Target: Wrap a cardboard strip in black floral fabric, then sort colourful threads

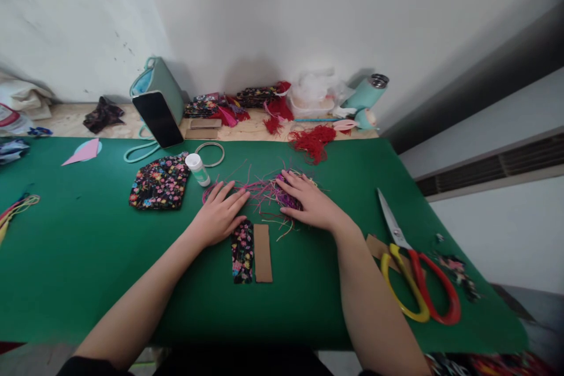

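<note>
My left hand point(221, 211) lies flat with fingers spread over the left end of a tangle of pink threads point(259, 188). Resting on the right end of the threads, over some purple material point(291, 200), is my right hand point(308, 198), its fingers stretched out. Just below my left fingers is a strip of black floral fabric point(242, 255). A brown cardboard strip point(263, 252) lies right beside it. Left of the threads stands a small white bottle point(197, 169) with a green label, next to a larger folded piece of floral fabric point(161, 183).
Scissors point(400, 241) with yellow and red handles lie at the right, over cardboard. A phone point(157, 119) leans on a mint pouch point(170, 85) at the back. Red threads point(314, 142), a ring point(211, 154) and a mint flask point(366, 93) are along the far side of the green table.
</note>
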Demonstrator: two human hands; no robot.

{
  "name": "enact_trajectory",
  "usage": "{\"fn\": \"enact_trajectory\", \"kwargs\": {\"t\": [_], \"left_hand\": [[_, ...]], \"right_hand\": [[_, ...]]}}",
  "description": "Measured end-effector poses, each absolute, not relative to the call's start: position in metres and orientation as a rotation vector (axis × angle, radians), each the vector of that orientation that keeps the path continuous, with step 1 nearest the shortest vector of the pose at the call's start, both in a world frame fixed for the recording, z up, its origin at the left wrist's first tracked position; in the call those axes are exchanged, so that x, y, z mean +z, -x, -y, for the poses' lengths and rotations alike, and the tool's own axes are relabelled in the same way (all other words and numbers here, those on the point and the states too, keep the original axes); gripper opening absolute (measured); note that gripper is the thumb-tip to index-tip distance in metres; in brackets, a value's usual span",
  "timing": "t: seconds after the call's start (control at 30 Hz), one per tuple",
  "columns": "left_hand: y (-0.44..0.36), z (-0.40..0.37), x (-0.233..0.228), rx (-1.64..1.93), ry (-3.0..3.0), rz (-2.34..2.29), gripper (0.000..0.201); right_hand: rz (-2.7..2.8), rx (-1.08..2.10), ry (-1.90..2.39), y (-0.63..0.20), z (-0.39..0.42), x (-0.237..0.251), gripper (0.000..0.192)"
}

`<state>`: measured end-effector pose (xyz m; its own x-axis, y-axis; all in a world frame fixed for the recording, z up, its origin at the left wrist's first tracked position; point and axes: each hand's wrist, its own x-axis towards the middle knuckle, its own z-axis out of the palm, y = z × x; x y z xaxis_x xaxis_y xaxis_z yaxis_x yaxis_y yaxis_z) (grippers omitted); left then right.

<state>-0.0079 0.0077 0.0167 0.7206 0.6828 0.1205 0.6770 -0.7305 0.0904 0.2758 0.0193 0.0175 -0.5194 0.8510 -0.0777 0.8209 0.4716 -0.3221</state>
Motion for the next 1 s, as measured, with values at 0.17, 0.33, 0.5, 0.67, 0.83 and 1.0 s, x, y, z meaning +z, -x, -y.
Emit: {"fn": "enact_trajectory", "kwargs": {"t": [0.17,0.33,0.5,0.67,0.83,1.0], "left_hand": [[0.012,-0.009,0.023,0.285,-2.897,-1.136,0.043],[0.016,-0.010,0.027,0.388,-2.975,-1.122,0.036],[0.020,-0.010,0.031,0.457,-3.047,-1.107,0.029],[0.024,-0.013,0.036,0.505,-3.050,-1.240,0.026],[0.029,-0.016,0.038,0.507,-3.039,-1.401,0.029],[0.034,-0.017,0.038,0.497,-3.008,-1.472,0.028]], "right_hand": [[2.608,0.505,1.503,-0.278,-0.019,0.018,0.071],[2.559,0.524,1.510,-0.279,-0.019,0.015,0.088],[2.551,0.535,1.523,-0.279,-0.019,0.015,0.089],[2.564,0.535,1.525,-0.280,-0.019,0.016,0.086],[2.569,0.523,1.494,-0.281,-0.020,0.014,0.084],[2.590,0.509,1.495,-0.281,-0.020,0.014,0.082]]}}
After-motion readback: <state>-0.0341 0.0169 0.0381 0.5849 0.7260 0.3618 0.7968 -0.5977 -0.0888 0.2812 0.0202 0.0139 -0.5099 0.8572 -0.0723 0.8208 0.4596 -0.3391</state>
